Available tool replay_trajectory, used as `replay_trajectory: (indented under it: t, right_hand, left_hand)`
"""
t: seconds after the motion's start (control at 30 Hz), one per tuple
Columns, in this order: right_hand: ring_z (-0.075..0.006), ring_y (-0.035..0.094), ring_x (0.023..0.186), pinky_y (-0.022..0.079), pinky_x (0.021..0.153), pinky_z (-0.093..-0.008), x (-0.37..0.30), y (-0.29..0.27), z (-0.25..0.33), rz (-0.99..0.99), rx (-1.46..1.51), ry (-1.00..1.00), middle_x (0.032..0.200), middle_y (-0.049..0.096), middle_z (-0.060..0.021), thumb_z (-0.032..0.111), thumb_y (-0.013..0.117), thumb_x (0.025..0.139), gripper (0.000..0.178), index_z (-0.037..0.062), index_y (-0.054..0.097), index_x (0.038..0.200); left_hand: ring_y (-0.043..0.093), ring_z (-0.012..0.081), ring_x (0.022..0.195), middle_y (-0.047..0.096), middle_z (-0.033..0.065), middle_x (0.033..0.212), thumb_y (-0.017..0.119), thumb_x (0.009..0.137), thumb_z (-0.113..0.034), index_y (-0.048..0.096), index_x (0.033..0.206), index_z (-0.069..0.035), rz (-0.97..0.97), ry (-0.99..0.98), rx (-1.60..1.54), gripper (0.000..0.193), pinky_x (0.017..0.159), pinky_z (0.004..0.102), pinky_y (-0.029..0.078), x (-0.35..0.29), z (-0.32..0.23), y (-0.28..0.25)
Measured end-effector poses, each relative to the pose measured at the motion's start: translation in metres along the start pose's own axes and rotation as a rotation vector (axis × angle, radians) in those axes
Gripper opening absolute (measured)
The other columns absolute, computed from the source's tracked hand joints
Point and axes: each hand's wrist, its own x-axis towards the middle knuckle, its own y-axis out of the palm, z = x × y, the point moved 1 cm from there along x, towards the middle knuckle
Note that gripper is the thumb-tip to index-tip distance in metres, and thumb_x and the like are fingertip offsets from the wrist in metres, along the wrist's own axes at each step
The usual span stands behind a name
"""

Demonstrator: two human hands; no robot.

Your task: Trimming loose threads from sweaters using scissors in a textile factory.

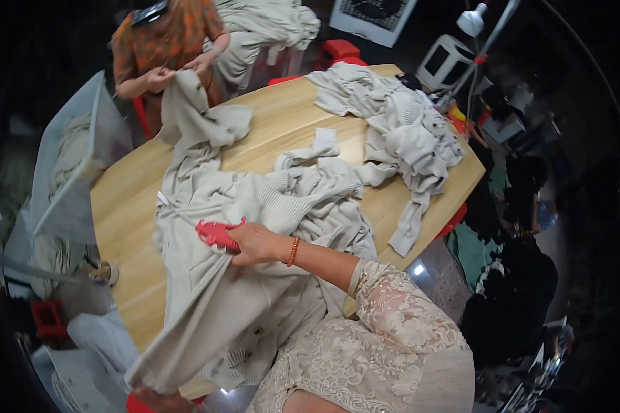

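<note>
Across the near part of the table lies a beige knitted sweater (207, 303), with buttons showing near its lower part. My right hand (255, 244) is closed round the red handle of a pair of scissors (217, 234). The narrow silver blades point to the far left, over the knit. Beneath that hand the sweater is drawn up into folds. At the lower left my left hand (160, 399) grips the sweater's edge and pulls the cloth taut; its fingers are partly hidden by the fabric and the picture's rim.
A co-worker (169, 41) across the wooden table (134, 179) holds up a beige garment (189, 103). More knitwear (406, 131) is heaped at the far right. A translucent bin (83, 158) stands left of the table. A lamp (472, 20) hangs at the upper right.
</note>
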Motion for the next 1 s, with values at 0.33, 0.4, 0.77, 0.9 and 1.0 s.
replay_trajectory:
  t: [0.33,0.4,0.77,0.9,1.0]
  right_hand:
    - [-0.0395,0.056,0.063,0.043,0.059,-0.0448,-0.086,0.035,0.063,0.284,0.313,-0.113,0.064,0.056,-0.0192,0.058,0.070,0.070,0.062,-0.0015,0.054,0.068]
    - [-0.0393,0.057,0.067,0.044,0.061,-0.0441,-0.082,0.050,0.090,0.105,0.481,-0.213,0.069,0.058,-0.0190,0.046,0.073,0.071,0.049,0.0003,0.056,0.079]
    - [-0.0368,0.064,0.079,0.050,0.072,-0.0467,-0.064,0.054,0.073,0.178,0.006,0.076,0.077,0.065,-0.0185,0.016,0.064,0.069,0.020,0.0037,0.062,0.086]
    - [-0.0361,0.065,0.081,0.052,0.072,-0.0457,-0.076,0.017,0.025,-0.017,-0.185,0.295,0.082,0.066,-0.0186,0.020,0.066,0.068,0.023,0.0041,0.065,0.085]
    - [-0.0373,0.062,0.076,0.051,0.067,-0.0441,-0.107,-0.035,0.014,-0.126,-0.238,0.206,0.079,0.064,-0.0163,0.016,0.067,0.068,0.023,0.0085,0.064,0.090]
  left_hand:
    - [0.057,0.0189,0.076,0.063,0.0120,0.092,0.064,0.088,-0.028,0.060,0.107,0.005,0.377,-0.536,-0.059,0.037,0.066,0.0302,0.047,0.014,-0.038,0.005]
    - [0.055,0.0177,0.074,0.063,0.0101,0.085,0.061,0.091,-0.023,0.064,0.100,0.004,0.688,-0.291,0.026,0.029,0.066,0.0290,0.045,0.015,-0.050,0.033]
    - [0.053,0.0138,0.077,0.057,0.0055,0.082,0.056,0.094,-0.042,0.057,0.089,0.003,0.058,-0.291,-0.153,0.045,0.072,0.0293,0.042,0.002,-0.054,-0.014]
    - [0.051,0.0183,0.080,0.054,0.0093,0.086,0.038,0.102,-0.033,0.056,0.089,0.000,-0.011,0.075,0.412,0.040,0.077,0.0343,0.042,0.013,-0.049,-0.066]
    - [0.054,0.0157,0.082,0.055,0.0077,0.093,0.045,0.099,-0.028,0.055,0.096,-0.001,0.069,-0.202,-0.021,0.029,0.078,0.0313,0.044,0.005,-0.041,-0.108]
